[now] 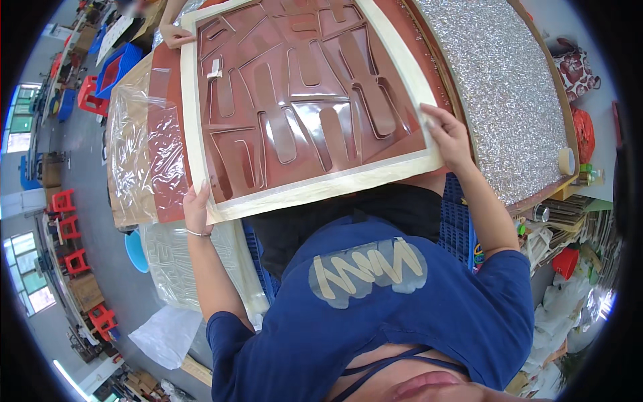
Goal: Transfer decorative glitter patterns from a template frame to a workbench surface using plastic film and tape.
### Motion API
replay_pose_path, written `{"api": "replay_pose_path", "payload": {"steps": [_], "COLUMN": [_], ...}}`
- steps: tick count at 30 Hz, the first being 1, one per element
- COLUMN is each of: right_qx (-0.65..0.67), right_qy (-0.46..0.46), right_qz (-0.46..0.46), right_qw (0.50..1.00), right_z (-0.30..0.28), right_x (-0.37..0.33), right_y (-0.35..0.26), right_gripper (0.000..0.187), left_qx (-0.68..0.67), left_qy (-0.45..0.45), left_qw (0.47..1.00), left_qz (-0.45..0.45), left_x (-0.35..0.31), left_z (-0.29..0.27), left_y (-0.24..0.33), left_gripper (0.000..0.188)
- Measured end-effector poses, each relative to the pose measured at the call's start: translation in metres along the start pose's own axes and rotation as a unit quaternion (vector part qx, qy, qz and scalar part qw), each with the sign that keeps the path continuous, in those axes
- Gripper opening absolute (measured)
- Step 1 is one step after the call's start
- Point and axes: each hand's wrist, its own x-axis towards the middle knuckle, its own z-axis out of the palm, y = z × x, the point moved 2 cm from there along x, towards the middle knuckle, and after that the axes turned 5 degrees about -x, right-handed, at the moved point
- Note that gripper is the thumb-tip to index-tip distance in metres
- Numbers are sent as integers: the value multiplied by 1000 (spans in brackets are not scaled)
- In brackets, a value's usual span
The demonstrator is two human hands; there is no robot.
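A large see-through plastic sheet with a cream taped border tilts up in front of me over a reddish-brown work surface. Many outlined shapes, long strips and angled pieces, run across it, and light glares off its middle. My left hand pinches the near left corner, thumb on top. At the right edge, near the lower right corner, my right hand grips the border between thumb and fingers. Another person's hand holds the left border farther up. A small white scrap lies on the sheet's left part.
Silver glitter material covers a board to the right, with a tape roll at its corner. Crinkled clear film lies on the left. Blue crates stand beneath the sheet's near side. A blue basin sits lower left.
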Motion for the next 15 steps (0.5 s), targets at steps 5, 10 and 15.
{"api": "replay_pose_path", "payload": {"steps": [5, 10, 15], "right_qx": [-156, -216, 0], "right_qy": [10, -7, 21], "right_qz": [19, -24, -12], "right_qw": [987, 976, 1000], "right_z": [4, 4, 2], "right_x": [-4, -4, -9], "right_y": [25, 18, 22], "right_gripper": [34, 36, 37], "left_qx": [104, 125, 90], "left_qy": [2, 8, 10], "left_qw": [994, 992, 995], "left_qz": [25, 16, 32], "left_x": [3, 4, 0], "left_z": [-1, -2, -3], "left_y": [-10, -8, -5], "left_gripper": [31, 31, 29]}}
